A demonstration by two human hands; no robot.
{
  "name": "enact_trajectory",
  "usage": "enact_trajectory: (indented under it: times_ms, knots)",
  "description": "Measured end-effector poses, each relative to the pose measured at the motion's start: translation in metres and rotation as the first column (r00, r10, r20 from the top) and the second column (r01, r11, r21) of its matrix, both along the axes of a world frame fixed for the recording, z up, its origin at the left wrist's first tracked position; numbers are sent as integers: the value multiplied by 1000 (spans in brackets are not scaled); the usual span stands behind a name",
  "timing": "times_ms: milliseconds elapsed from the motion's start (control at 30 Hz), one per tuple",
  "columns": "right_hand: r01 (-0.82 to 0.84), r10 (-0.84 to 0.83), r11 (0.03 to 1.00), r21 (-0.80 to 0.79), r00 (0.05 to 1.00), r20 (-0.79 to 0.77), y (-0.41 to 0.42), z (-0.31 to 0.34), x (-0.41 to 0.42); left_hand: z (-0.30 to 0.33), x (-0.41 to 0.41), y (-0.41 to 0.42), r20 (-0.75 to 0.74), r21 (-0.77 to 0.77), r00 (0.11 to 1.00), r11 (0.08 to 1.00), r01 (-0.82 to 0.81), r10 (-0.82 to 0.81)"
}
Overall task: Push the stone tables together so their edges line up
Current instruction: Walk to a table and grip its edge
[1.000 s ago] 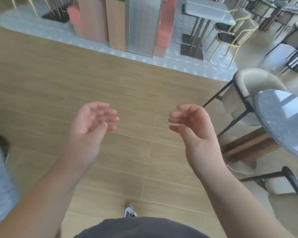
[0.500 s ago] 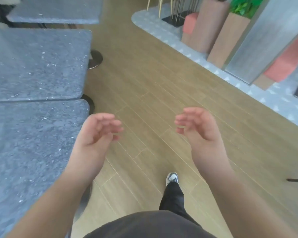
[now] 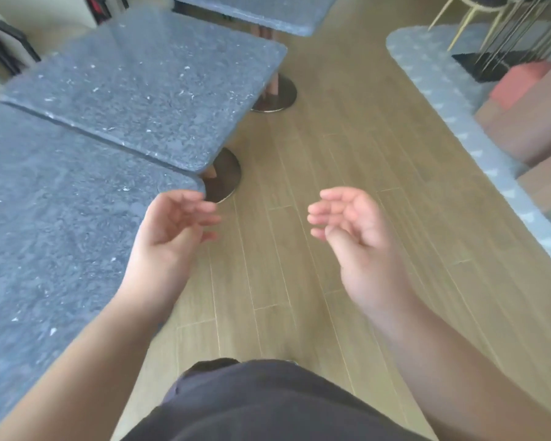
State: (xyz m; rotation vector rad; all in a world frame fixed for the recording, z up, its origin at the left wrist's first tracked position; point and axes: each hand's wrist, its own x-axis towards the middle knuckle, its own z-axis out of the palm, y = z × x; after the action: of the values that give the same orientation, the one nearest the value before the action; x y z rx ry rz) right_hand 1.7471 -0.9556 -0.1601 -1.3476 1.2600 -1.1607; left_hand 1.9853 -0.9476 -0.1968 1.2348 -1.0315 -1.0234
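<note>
1. Currently both hands, left hand (image 3: 169,230) and right hand (image 3: 353,227), hover loosely curled, holding nothing.
2. Nearest speckled grey stone table (image 3: 54,230) touches second grey stone table (image 3: 147,90); corners look offset.
3. Best push: palms flat against near table's edge.

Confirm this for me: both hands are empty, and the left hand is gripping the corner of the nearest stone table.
Not quite. In the head view the left hand grips nothing; it hovers with loosely curled fingers by the corner of the nearest stone table. The right hand is empty too, raised over the wood floor.

Stone tables (image 3: 147,100) on seemingly wooden floor (image 3: 347,192)
</note>
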Motion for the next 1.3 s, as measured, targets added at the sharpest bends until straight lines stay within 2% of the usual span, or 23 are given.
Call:
enact_trajectory:
  times_ms: [200,367,533,633,733,833,1067,1167,1300]
  knots:
    - [-210,215,971,118,976,-34,-65,-25,27,-21,12,-6,-36,103,974,970,-220,224]
    - [-378,401,905,193,912,-91,-117,-62,82,-68,37,-18,-165,256,870,872,-417,465]
    - [-465,532,821,331,833,-153,-164,-123,144,-127,55,-43,-314,439,728,773,-458,609]
    - [-433,555,781,450,811,-184,-197,-156,180,-154,72,-64,-363,553,653,718,-424,665]
    - [-328,515,739,589,838,-181,-227,-184,209,-179,91,-82,-417,697,527,633,-337,740]
    - [-230,477,689,688,858,-191,-255,-206,229,-197,104,-102,-477,801,353,564,-202,805]
    - [-92,424,575,813,884,-200,-304,-239,252,-219,116,-128,-501,861,-16,497,-108,865]
    - [-62,418,463,884,895,-156,-317,-252,255,-225,114,-135,-479,878,-124,469,-99,869]
    - [-118,363,267,957,932,14,-333,-271,262,-233,111,-154,-442,897,-270,423,-126,856]
